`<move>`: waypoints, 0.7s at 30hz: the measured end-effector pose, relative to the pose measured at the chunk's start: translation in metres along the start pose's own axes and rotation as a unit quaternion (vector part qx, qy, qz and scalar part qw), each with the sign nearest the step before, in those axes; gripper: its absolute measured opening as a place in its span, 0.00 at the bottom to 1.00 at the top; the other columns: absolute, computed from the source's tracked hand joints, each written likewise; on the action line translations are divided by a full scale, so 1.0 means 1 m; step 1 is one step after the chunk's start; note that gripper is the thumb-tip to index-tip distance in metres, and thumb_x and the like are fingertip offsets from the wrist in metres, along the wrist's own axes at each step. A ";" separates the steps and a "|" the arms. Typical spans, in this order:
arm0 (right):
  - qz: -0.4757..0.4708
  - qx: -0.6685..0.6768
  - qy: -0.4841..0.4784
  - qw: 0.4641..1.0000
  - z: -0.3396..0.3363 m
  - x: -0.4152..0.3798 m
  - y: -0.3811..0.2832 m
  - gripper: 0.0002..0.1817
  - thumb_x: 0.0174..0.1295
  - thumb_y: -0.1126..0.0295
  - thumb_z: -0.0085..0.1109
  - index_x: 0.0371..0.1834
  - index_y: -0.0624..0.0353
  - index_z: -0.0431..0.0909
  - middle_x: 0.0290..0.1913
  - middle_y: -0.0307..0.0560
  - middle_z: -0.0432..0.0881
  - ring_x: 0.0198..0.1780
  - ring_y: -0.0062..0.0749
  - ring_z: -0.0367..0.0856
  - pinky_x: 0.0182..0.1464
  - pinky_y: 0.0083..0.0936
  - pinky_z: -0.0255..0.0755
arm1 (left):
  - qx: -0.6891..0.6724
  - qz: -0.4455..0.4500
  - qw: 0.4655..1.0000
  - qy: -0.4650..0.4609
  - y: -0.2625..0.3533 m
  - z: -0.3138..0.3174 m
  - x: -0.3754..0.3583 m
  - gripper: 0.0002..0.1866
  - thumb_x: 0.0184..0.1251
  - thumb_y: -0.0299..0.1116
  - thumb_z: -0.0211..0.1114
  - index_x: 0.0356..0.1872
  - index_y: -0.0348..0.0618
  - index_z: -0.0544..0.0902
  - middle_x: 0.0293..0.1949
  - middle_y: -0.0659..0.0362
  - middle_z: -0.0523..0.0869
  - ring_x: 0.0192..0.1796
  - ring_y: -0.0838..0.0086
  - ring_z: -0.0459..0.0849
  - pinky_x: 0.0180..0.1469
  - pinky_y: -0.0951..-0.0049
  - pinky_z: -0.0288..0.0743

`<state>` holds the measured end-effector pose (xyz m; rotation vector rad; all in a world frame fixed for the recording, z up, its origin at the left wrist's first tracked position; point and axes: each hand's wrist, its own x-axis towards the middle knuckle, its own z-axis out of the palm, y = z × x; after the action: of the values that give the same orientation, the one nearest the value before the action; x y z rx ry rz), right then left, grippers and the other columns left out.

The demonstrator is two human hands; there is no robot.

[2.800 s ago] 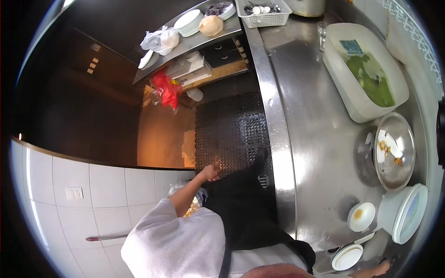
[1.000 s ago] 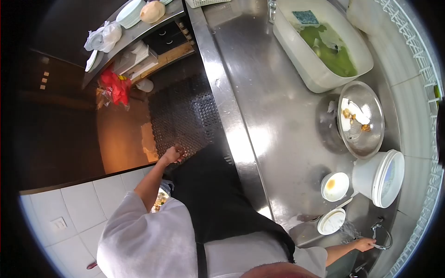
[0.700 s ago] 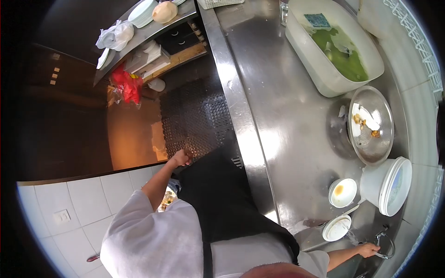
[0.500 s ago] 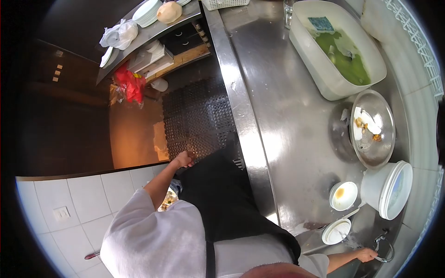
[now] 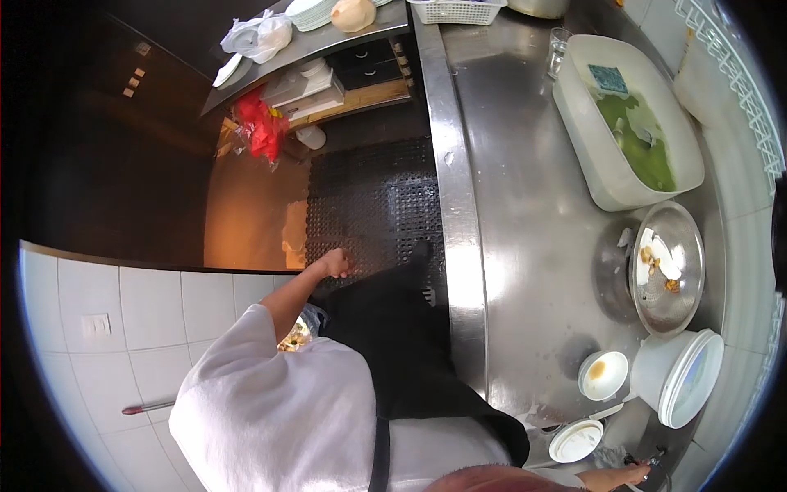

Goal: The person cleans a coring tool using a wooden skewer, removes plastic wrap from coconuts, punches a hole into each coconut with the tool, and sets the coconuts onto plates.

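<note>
My left hand [image 5: 334, 263] hangs over the dark floor mat, fingers curled into a loose fist, with nothing visible in it. At the bottom right, my right hand [image 5: 630, 476] is closed on the metal tap [image 5: 654, 456]; its fingers are partly hard to see. Close to that hand, a white bowl [image 5: 576, 441] stands by the splashing water. A knife [image 5: 607, 412] lies just above this bowl. Farther up is another white bowl [image 5: 603, 375] with a yellow-brown residue inside.
A white bucket [image 5: 674, 379] leans beside a tilted steel bowl [image 5: 668, 269] holding scraps. Beyond is a white tub [image 5: 602, 176] of green water with a sponge [image 5: 607, 79]. A white basket [image 5: 457, 11] and a glass [image 5: 558, 49] are at the top; shelves [image 5: 352, 115] stand across the mat.
The view has shifted, so the counter items appear lower in the frame. My right hand now looks lower and nearer the frame's bottom edge, still at the tap. My left hand remains curled.
</note>
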<state>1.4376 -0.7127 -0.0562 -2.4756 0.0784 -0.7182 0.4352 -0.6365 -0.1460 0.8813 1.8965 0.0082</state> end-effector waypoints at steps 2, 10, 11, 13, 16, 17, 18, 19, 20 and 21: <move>-0.013 0.003 0.014 1.000 0.001 -0.008 -0.001 0.23 0.59 0.52 0.57 0.40 0.66 0.83 0.37 0.58 0.87 0.28 0.48 0.83 0.31 0.41 0.77 | -0.008 -0.010 1.000 0.009 -0.003 0.000 0.001 0.11 0.66 0.34 0.57 0.35 0.38 0.84 0.28 0.60 0.87 0.28 0.76 0.86 0.27 0.73 0.79; -0.076 0.008 0.021 0.997 0.008 -0.033 -0.022 0.23 0.60 0.53 0.57 0.40 0.66 0.83 0.36 0.57 0.87 0.26 0.45 0.82 0.29 0.39 0.76 | -0.037 -0.032 0.998 0.029 -0.021 0.005 -0.009 0.12 0.66 0.35 0.57 0.43 0.40 0.84 0.31 0.60 0.88 0.29 0.76 0.86 0.27 0.73 0.81; -0.082 0.011 0.019 0.996 0.008 -0.036 -0.025 0.23 0.60 0.53 0.57 0.40 0.66 0.83 0.36 0.57 0.87 0.26 0.45 0.82 0.29 0.39 0.76 | -0.039 -0.048 0.998 0.021 -0.033 0.007 -0.010 0.13 0.66 0.35 0.57 0.44 0.41 0.84 0.32 0.60 0.88 0.30 0.76 0.87 0.28 0.73 0.81; -0.086 0.017 0.021 0.996 0.007 -0.036 -0.028 0.23 0.60 0.53 0.57 0.40 0.66 0.83 0.36 0.57 0.87 0.25 0.44 0.81 0.29 0.38 0.76 | -0.039 -0.074 0.996 0.001 -0.050 0.013 -0.008 0.14 0.67 0.35 0.56 0.47 0.44 0.84 0.34 0.61 0.88 0.31 0.75 0.87 0.29 0.72 0.82; -0.083 0.022 0.026 0.996 0.006 -0.039 -0.031 0.23 0.60 0.53 0.58 0.40 0.66 0.83 0.36 0.56 0.87 0.25 0.43 0.81 0.28 0.38 0.75 | -0.022 -0.122 0.992 -0.021 -0.051 0.010 -0.020 0.14 0.67 0.35 0.54 0.48 0.48 0.84 0.36 0.62 0.88 0.33 0.75 0.87 0.31 0.71 0.83; -0.081 0.027 0.028 0.996 0.005 -0.039 -0.032 0.23 0.60 0.53 0.58 0.40 0.66 0.84 0.36 0.56 0.87 0.25 0.43 0.81 0.28 0.37 0.75 | -0.013 -0.125 0.992 -0.027 -0.053 0.009 -0.016 0.14 0.67 0.35 0.54 0.48 0.49 0.84 0.36 0.62 0.88 0.33 0.75 0.88 0.32 0.71 0.83; -0.078 0.029 0.029 0.996 0.004 -0.040 -0.033 0.23 0.60 0.53 0.58 0.40 0.66 0.84 0.36 0.56 0.87 0.24 0.43 0.81 0.28 0.37 0.75 | -0.003 -0.128 0.991 -0.035 -0.056 0.009 -0.013 0.14 0.67 0.35 0.54 0.48 0.50 0.84 0.36 0.63 0.88 0.34 0.75 0.88 0.32 0.70 0.83; -0.074 0.032 0.032 0.996 0.002 -0.038 -0.033 0.23 0.60 0.53 0.58 0.41 0.66 0.84 0.36 0.56 0.87 0.24 0.42 0.80 0.28 0.37 0.75 | 0.009 -0.131 0.990 -0.043 -0.057 0.010 -0.009 0.14 0.67 0.35 0.53 0.48 0.50 0.84 0.37 0.63 0.88 0.34 0.75 0.88 0.32 0.70 0.83; -0.068 0.038 0.036 0.996 0.000 -0.038 -0.032 0.23 0.60 0.53 0.58 0.41 0.66 0.84 0.36 0.56 0.87 0.24 0.42 0.80 0.28 0.36 0.75 | 0.009 -0.126 0.991 -0.043 -0.058 0.010 -0.005 0.14 0.67 0.35 0.53 0.48 0.49 0.84 0.36 0.63 0.88 0.33 0.75 0.88 0.32 0.70 0.83; -0.059 0.043 0.040 0.997 -0.002 -0.037 -0.031 0.23 0.60 0.53 0.58 0.41 0.66 0.84 0.36 0.56 0.87 0.24 0.42 0.80 0.27 0.36 0.75 | 0.011 -0.117 0.992 -0.042 -0.054 0.008 0.002 0.14 0.68 0.35 0.53 0.48 0.48 0.84 0.36 0.62 0.88 0.33 0.75 0.88 0.32 0.70 0.83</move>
<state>1.4020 -0.6797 -0.0559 -2.3853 -0.0673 -0.8524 0.4100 -0.6782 -0.1714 0.6596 1.9133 -0.1893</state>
